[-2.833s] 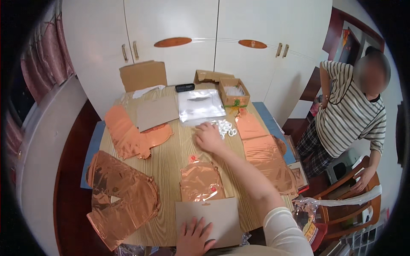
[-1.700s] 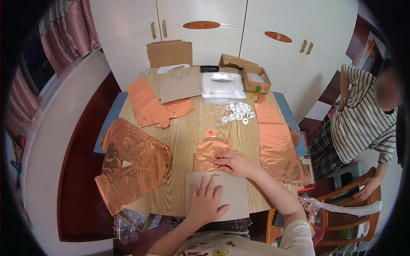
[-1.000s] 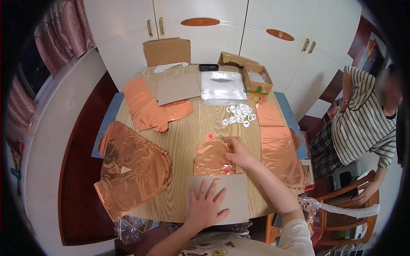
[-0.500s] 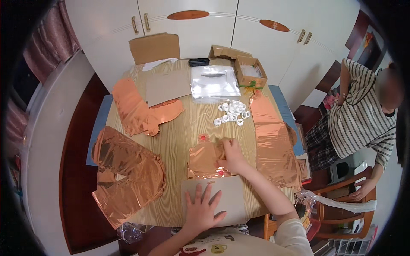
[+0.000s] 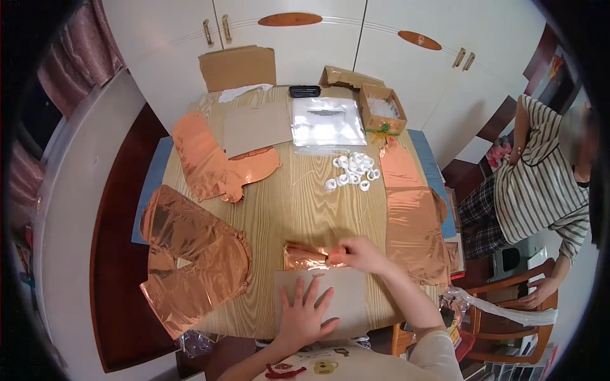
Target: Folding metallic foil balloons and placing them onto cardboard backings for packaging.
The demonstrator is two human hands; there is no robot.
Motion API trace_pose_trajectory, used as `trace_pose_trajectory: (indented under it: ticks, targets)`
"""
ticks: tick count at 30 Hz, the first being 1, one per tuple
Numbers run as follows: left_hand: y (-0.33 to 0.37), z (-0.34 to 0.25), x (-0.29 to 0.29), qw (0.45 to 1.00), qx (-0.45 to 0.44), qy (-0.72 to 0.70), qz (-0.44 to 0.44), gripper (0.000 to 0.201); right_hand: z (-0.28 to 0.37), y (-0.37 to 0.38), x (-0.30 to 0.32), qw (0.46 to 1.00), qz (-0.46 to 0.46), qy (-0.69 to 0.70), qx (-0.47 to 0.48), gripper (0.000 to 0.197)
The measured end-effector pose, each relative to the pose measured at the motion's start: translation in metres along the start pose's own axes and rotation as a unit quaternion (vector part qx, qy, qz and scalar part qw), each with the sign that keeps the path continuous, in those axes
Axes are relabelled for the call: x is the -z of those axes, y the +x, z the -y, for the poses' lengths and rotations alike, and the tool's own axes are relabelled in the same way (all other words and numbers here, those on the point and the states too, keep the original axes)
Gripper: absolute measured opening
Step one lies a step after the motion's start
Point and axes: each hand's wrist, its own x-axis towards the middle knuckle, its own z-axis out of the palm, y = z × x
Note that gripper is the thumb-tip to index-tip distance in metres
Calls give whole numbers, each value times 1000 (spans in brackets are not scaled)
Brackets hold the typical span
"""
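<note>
My left hand (image 5: 305,315) lies flat with fingers spread on a grey-brown cardboard sheet (image 5: 349,301) at the table's near edge. Just beyond it, a copper-coloured foil balloon (image 5: 300,257) shows as a short folded strip along the sheet's far edge; whether more of it lies under the cardboard is hidden. My right hand (image 5: 363,255) is closed on the strip's right end, fingertips pinched together. To the left lie a large flat copper foil balloon (image 5: 197,254) and another bent one (image 5: 203,159). More copper foil (image 5: 410,222) stretches along the table's right side.
White ribbon rolls (image 5: 352,168) lie beyond my hands, with a stack of clear plastic bags (image 5: 327,124) behind them. At the back stand a small cardboard box (image 5: 383,120) and a black case (image 5: 305,91). A person in a striped shirt (image 5: 534,171) stands right, near a wooden chair (image 5: 502,330).
The foil in front of the cardboard has been folded toward me into a shorter strip. My right hand has come nearer along with it, while my left stays flat on the cardboard.
</note>
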Motion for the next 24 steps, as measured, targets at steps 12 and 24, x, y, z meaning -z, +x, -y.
trace_pose_trajectory:
  ticks: [12, 24]
  targets:
    - [-15, 7, -26, 819, 157, -538, 123, 84, -50, -75, -70, 955, -70, -129, 256, 31]
    - [-6, 34, 3, 965, -26, -254, 60, 54, -41, -70, -64, 941, -71, -195, 268, 15]
